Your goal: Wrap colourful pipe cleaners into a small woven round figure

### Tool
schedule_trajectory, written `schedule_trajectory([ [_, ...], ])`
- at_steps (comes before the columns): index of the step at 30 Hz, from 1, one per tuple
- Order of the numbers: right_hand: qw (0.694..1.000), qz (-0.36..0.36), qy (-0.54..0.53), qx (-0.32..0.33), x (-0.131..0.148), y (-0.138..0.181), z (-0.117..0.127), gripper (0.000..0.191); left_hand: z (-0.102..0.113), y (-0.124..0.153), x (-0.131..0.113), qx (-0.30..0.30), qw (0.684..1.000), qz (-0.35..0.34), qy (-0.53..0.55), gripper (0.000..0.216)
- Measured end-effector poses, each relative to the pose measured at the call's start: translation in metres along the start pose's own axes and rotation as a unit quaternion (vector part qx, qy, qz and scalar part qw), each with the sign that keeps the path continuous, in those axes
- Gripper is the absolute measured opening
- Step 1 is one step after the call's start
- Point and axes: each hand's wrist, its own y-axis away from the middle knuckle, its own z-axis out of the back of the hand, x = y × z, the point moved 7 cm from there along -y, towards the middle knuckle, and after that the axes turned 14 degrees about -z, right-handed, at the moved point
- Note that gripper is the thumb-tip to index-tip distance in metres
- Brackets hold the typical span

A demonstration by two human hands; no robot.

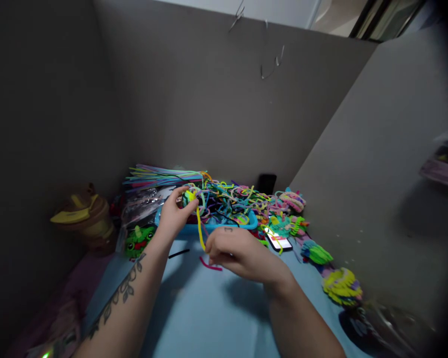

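Observation:
My left hand [177,211] is closed around a small green and yellow pipe-cleaner piece [189,197], held in front of the heaped tray. From that piece a yellow pipe cleaner [199,226] runs down to my right hand [233,251], whose curled fingers pinch its lower end. Those fingertips are partly hidden by the hand itself. Below the hands, a short pink pipe cleaner [211,266] and a short black one [178,253] lie on the light blue table cover [205,313].
A blue tray [197,229] overflows with tangled pipe cleaners [231,199]. Straight ones [164,175] are bundled at back left. A lit phone [278,241] and finished-looking fuzzy pieces [342,287] line the right. A green toy [139,241] and a brown pot [89,221] stand left. Grey panels enclose the table.

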Motion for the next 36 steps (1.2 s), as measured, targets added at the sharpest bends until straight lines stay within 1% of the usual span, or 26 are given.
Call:
schedule_trajectory([
  [2, 0.998, 0.029, -0.049, -0.005, 0.011, 0.007, 0.009, 0.016, 0.001, 0.0, 0.003, -0.004, 1.0, 0.011, 0.014, 0.048],
  [4, 0.994, 0.038, -0.097, -0.03, 0.014, 0.013, 0.021, 0.014, -0.001, 0.001, 0.005, 0.002, 0.999, 0.021, 0.028, 0.049],
  [6, 0.988, 0.025, -0.138, -0.06, 0.007, 0.017, 0.032, 0.011, -0.004, 0.002, 0.007, 0.02, 0.999, 0.027, 0.026, 0.048],
  [8, 0.982, -0.001, -0.179, -0.064, -0.008, 0.016, 0.038, 0.01, -0.009, 0.003, 0.006, 0.044, 0.999, 0.023, 0.006, 0.047],
  [9, 0.978, -0.018, -0.2, -0.056, -0.017, 0.014, 0.038, 0.017, -0.011, 0.004, 0.005, 0.056, 0.998, 0.016, -0.007, 0.047],
  [10, 0.973, -0.036, -0.222, -0.048, -0.027, 0.012, 0.037, 0.029, -0.014, 0.005, 0.002, 0.07, 0.997, 0.005, -0.019, 0.046],
  [11, 0.967, -0.06, -0.241, -0.057, -0.038, 0.008, 0.037, 0.04, -0.017, 0.005, -0.002, 0.084, 0.996, -0.011, -0.029, 0.045],
  [12, 0.963, -0.092, -0.237, -0.09, -0.05, 0.005, 0.038, 0.045, -0.02, 0.006, -0.007, 0.097, 0.994, -0.031, -0.039, 0.045],
  [13, 0.958, -0.126, -0.216, -0.144, -0.062, 0.002, 0.04, 0.043, -0.023, 0.007, -0.013, 0.107, 0.992, -0.055, -0.046, 0.044],
  [14, 0.949, -0.158, -0.183, -0.202, -0.071, 0.0, 0.043, 0.036, -0.026, 0.009, -0.02, 0.114, 0.989, -0.082, -0.052, 0.044],
  [15, 0.941, -0.179, -0.139, -0.253, -0.077, -0.001, 0.044, 0.028, -0.029, 0.01, -0.027, 0.12, 0.985, -0.108, -0.055, 0.044],
  [16, 0.936, -0.185, -0.09, -0.285, -0.079, -0.003, 0.043, 0.018, -0.032, 0.012, -0.033, 0.125, 0.982, -0.132, -0.057, 0.044],
  [17, 0.932, -0.183, -0.045, -0.308, -0.079, -0.006, 0.042, 0.009, -0.034, 0.013, -0.04, 0.129, 0.978, -0.153, -0.057, 0.044],
  [18, 0.929, -0.178, -0.007, -0.325, -0.077, -0.007, 0.04, 0.005, -0.036, 0.015, -0.045, 0.132, 0.975, -0.17, -0.057, 0.045],
  [21, 0.915, -0.168, 0.068, -0.359, -0.071, -0.008, 0.036, 0.006, -0.036, 0.018, -0.06, 0.124, 0.97, -0.202, -0.059, 0.045],
  [24, 0.907, -0.163, 0.084, -0.379, -0.066, -0.005, 0.038, 0.007, -0.034, 0.019, -0.068, 0.121, 0.97, -0.208, -0.044, 0.045],
  [27, 0.91, -0.152, 0.058, -0.382, -0.062, -0.003, 0.042, 0.009, -0.033, 0.019, -0.069, 0.135, 0.973, -0.189, -0.007, 0.044],
  [30, 0.911, -0.143, 0.021, -0.387, -0.06, -0.001, 0.047, 0.009, -0.03, 0.017, -0.069, 0.133, 0.975, -0.177, 0.019, 0.04],
  [33, 0.913, -0.143, -0.011, -0.382, -0.061, 0.0, 0.049, 0.01, -0.027, 0.016, -0.072, 0.13, 0.972, -0.193, 0.01, 0.041],
  [36, 0.92, -0.149, -0.024, -0.361, -0.065, -0.001, 0.049, 0.011, -0.026, 0.015, -0.077, 0.132, 0.967, -0.219, -0.008, 0.042],
])
